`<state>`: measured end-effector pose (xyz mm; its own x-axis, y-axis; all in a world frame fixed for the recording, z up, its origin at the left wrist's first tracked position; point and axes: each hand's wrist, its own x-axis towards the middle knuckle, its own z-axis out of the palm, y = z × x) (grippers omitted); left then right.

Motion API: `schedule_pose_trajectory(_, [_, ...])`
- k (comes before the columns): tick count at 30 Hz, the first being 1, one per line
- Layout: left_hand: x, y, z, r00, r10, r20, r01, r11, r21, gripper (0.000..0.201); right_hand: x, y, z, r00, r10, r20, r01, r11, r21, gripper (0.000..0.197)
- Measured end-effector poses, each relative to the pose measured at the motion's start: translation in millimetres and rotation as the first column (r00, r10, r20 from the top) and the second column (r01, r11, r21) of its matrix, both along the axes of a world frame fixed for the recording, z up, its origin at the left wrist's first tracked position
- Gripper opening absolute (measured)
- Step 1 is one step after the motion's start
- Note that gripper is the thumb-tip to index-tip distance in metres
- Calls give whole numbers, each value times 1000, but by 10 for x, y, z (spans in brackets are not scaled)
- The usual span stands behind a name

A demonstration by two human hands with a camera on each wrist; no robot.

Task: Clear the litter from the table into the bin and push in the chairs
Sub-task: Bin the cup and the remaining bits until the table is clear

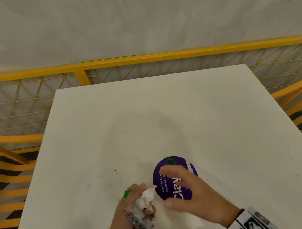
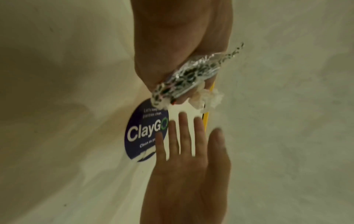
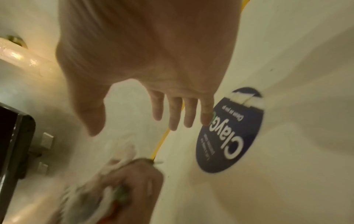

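Observation:
My left hand (image 1: 140, 199) grips a bundle of litter near the front of the white table (image 1: 165, 111): a crumpled white tissue (image 1: 148, 195), a silver patterned wrapper (image 1: 139, 224) and a green scrap (image 1: 126, 193). The left wrist view shows the wrapper (image 2: 191, 75) and the tissue (image 2: 209, 98) sticking out of the closed fist. My right hand (image 1: 176, 184) is just to the right, fingers straight and spread, holding nothing. It is over a round purple "ClayGo" sticker (image 1: 180, 192) stuck flat on the tabletop; the right wrist view shows this sticker (image 3: 229, 136) beside the fingers (image 3: 173, 115).
Small dark crumbs (image 1: 88, 186) dot the tabletop. A yellow mesh fence (image 1: 136, 60) runs behind the table's far edge. Yellow and black floor stripes (image 1: 0, 193) show on both sides. A dark object (image 3: 15, 144) shows at the left edge of the right wrist view.

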<state>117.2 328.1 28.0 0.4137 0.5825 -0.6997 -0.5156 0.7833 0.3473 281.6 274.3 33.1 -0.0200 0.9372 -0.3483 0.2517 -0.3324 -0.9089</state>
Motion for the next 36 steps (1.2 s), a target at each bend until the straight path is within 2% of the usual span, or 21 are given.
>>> schedule_pose_trajectory(1, [-74, 1, -30, 999, 43, 34, -41, 998, -36, 68, 43, -3, -29, 995, -89, 41, 88, 996, 28, 52])
schedule_pose_trajectory(3, [-192, -50, -30, 994, 74, 78, -71, 997, -33, 74, 135, 37, -102, 956, -248, 155, 238, 968, 80, 27])
schedule_pose_trajectory(5, [-299, -111, -13, 986, 75, 146, -80, 996, 30, 86, 209, 96, -154, 913, -248, 324, 225, 968, 108, 20])
schedule_pose_trajectory(7, [-388, -168, -75, 978, 56, 201, -67, 996, 53, 83, 224, 133, -197, 900, -186, 394, 157, 982, 105, 17])
schedule_pose_trajectory(8, [-406, -202, -33, 978, 17, 209, -32, 997, 68, 73, 187, 146, -194, 920, -161, 358, 139, 986, 87, 16])
schedule_pose_trajectory(10, [-423, -314, 23, 935, -14, 355, -42, 988, 151, 51, 6, 137, -148, 985, -96, 142, 100, 995, -22, 15])
schedule_pose_trajectory(11, [-459, -372, 12, 945, -4, 327, -51, 986, 161, 50, -125, 108, -105, 998, -62, 10, 63, 993, -97, 17])
schedule_pose_trajectory(13, [-604, -486, -84, 993, 10, 118, -24, 993, 113, 65, -352, 12, -52, 988, 32, -154, -58, 983, -173, 20])
schedule_pose_trajectory(14, [-654, -555, -51, 999, 36, 35, -40, 991, 131, 66, -425, -45, -56, 983, 95, -160, -121, 979, -165, 21])
schedule_pose_trajectory(16, [-738, -652, 106, 999, 35, -1, -35, 989, 144, 52, -495, -176, -70, 978, 180, -102, -193, 971, -138, 21])
schedule_pose_trajectory(18, [-889, -740, 156, 999, 44, -22, -41, 991, 127, 44, -487, -312, -83, 985, 136, -106, -151, 978, -145, 23])
schedule_pose_trajectory(21, [-1168, -876, 233, 998, 49, -25, -47, 994, 97, 56, -509, -527, -38, 976, -19, -218, -30, 975, -220, 25])
schedule_pose_trajectory(24, [-1381, -1013, 263, 998, 23, -65, -15, 993, 116, 53, -729, -699, 38, 959, -22, -283, -63, 955, -289, 26])
schedule_pose_trajectory(27, [-1556, -1096, 332, 994, -22, -109, 38, 988, 147, 49, -1143, -784, 59, 944, 54, -326, -153, 946, -286, 27])
schedule_pose_trajectory(30, [-1844, -1134, 357, 993, -70, -89, 84, 984, 155, 50, -1660, -781, 33, 925, 66, -375, -180, 943, -280, 30])
schedule_pose_trajectory(32, [-2088, -1155, 364, 993, -111, -38, 116, 982, 152, 49, -2054, -761, 32, 882, 33, -471, -206, 924, -322, 36])
schedule_pose_trajectory(34, [-2369, -1179, 349, 991, -131, 16, 127, 984, 126, 51, -2467, -755, 29, 806, 2, -591, -273, 888, -369, 38])
schedule_pose_trajectory(36, [-2685, -1197, 308, 988, -146, 44, 141, 983, 114, 54, -2853, -748, 3, 778, -8, -628, -301, 873, -383, 35])
